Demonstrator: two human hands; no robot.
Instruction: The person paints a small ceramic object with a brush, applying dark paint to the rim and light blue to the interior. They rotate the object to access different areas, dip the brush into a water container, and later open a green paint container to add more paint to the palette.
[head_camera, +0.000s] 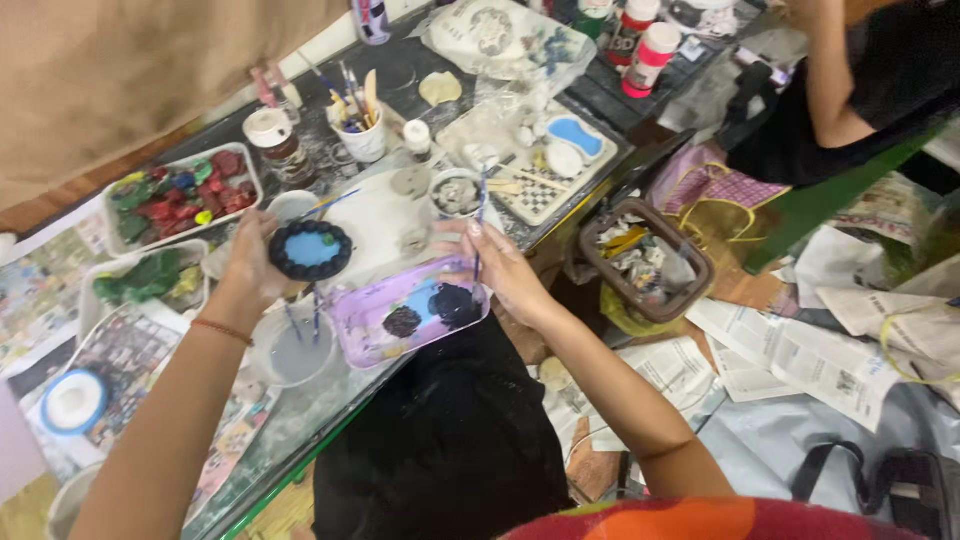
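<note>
— Bright orange and red cloth (700, 520) is seen at the bottom edge, nearest the lens, with a black garment (440, 440) just above it. What is held by the two hands?

— An oval plaque (311, 250) with a blue centre and a dark beaded rim is gripped by the left hand (250, 262), left of centre. It is tilted face-up toward the camera, probably so that its surface can be reached. A thin brush (479, 225) is pinched upright in the closed fingers of the right hand (500, 270), near the middle of the frame.

— And what is set below them?

— A lilac tray (370, 320) is kept between the hands, with blue paint and two dark lumps on it, likely for easy dipping. A water cup (295, 350) with brushes stands at its left.

— Is anything else placed within reach?

— A mug of brushes (360, 135) is stood at upper centre, and a tray of red and green pieces (180, 195) at upper left. Another person's arm (825, 80) is seen at upper right.
</note>
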